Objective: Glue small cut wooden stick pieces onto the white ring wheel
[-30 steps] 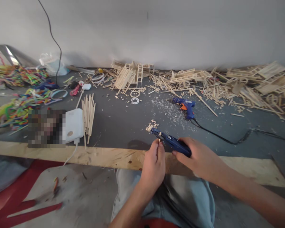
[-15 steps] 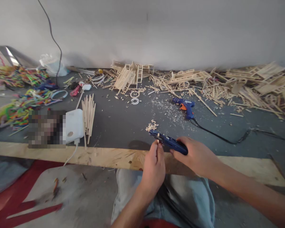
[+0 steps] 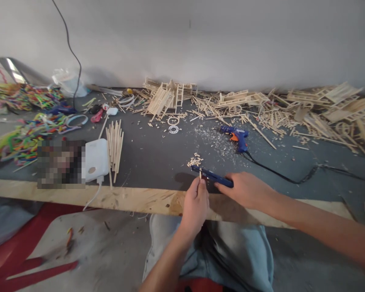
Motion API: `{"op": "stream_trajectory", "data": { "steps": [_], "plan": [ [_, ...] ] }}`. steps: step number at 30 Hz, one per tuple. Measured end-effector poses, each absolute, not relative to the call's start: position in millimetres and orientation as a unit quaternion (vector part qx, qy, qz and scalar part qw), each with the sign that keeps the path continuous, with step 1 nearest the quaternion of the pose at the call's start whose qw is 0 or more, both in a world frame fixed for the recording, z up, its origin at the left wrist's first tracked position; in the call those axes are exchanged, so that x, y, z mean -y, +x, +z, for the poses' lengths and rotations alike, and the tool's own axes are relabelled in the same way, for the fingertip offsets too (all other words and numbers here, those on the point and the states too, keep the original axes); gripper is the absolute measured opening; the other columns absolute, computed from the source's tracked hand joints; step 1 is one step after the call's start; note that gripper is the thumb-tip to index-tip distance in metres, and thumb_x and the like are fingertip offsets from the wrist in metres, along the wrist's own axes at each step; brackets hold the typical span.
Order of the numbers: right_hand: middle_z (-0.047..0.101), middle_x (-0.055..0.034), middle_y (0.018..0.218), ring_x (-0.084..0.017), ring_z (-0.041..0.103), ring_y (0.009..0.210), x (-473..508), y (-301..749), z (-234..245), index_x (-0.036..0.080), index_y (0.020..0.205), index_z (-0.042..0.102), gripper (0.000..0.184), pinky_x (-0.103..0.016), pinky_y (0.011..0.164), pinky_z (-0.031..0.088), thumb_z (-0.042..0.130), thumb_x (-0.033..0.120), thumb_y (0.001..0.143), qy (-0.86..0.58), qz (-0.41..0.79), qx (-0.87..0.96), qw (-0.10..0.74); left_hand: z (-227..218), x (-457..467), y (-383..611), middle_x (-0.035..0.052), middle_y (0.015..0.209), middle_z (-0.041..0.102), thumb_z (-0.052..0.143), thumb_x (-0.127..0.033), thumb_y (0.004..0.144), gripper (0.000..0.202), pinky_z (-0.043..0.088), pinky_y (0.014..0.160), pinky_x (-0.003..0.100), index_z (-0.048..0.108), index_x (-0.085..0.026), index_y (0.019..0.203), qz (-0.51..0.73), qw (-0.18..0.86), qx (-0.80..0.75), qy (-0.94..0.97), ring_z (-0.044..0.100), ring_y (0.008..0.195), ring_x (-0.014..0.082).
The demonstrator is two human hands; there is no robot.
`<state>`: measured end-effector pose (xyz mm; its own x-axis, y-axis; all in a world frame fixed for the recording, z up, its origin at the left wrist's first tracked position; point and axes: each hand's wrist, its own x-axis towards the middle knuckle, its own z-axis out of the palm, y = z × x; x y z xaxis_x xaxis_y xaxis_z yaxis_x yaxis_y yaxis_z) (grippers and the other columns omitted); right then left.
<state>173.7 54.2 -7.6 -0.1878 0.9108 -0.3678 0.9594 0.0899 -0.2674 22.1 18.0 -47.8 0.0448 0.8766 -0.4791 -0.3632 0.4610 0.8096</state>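
Observation:
My left hand [image 3: 195,205] is closed on a thin wooden stick [image 3: 200,173], its pale tip poking up past my thumb and forefinger. That tip stands at the jaw end of a dark blue hand cutter [image 3: 217,178], apparently between its jaws. My right hand [image 3: 246,188] is wrapped around the cutter's handles at the other end. Just beyond the jaws lies a small heap of short wooden pieces [image 3: 195,159] on the dark tabletop [image 3: 152,158].
A blue glue gun [image 3: 239,138] with a black cord lies to the right. A bundle of wooden sticks [image 3: 114,150] rests beside a white box [image 3: 96,160] at left. Wooden frames [image 3: 167,97] and loose sticks line the wall. Colourful pipe cleaners [image 3: 42,127] are piled far left.
The cutter has tilted nearer to level, and its handle end looks slimmer. My right hand has moved slightly up and left. My left hand still holds the stick at the jaws.

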Motion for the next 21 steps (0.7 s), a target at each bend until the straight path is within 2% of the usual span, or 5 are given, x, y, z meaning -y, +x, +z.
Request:
{"op": "stream_trajectory", "data": {
  "steps": [5, 14, 21],
  "plan": [
    [0.069, -0.0087, 0.066, -0.023, 0.063, 0.061, -58, 176, -9, 0.021, 0.074, 0.066, 0.049, -0.029, 0.049, 0.029, 0.037, 0.057, 0.089, 0.638, -0.221, -0.736, 0.052, -43, -25, 17, -0.0108, 0.054, 0.024, 0.049, -0.057, 0.085, 0.037, 0.016, 0.034, 0.013, 0.048, -0.02, 0.086, 0.419, 0.71, -0.493, 0.277, 0.015, 0.039, 0.003],
    [0.068, -0.0081, 0.064, -0.024, 0.063, 0.061, -62, 186, -2, 0.021, 0.07, 0.063, 0.046, -0.03, 0.05, 0.032, 0.039, 0.055, 0.09, 0.651, -0.234, -0.719, 0.063, -41, -23, 11, -0.0115, 0.054, 0.022, 0.05, -0.056, 0.085, 0.039, 0.014, 0.034, 0.013, 0.05, -0.02, 0.098, 0.394, 0.737, -0.472, 0.282, 0.014, 0.039, 0.0029],
    [0.065, -0.0046, 0.058, -0.019, 0.06, 0.052, -55, 201, 9, 0.022, 0.072, 0.062, 0.045, -0.029, 0.049, 0.034, 0.038, 0.056, 0.091, 0.649, -0.277, -0.708, 0.025, -34, -19, 4, -0.0091, 0.06, 0.029, 0.049, -0.056, 0.086, 0.037, 0.017, 0.038, 0.014, 0.047, -0.019, 0.092, 0.382, 0.74, -0.447, 0.327, 0.019, 0.044, 0.0029]
  ]
}}
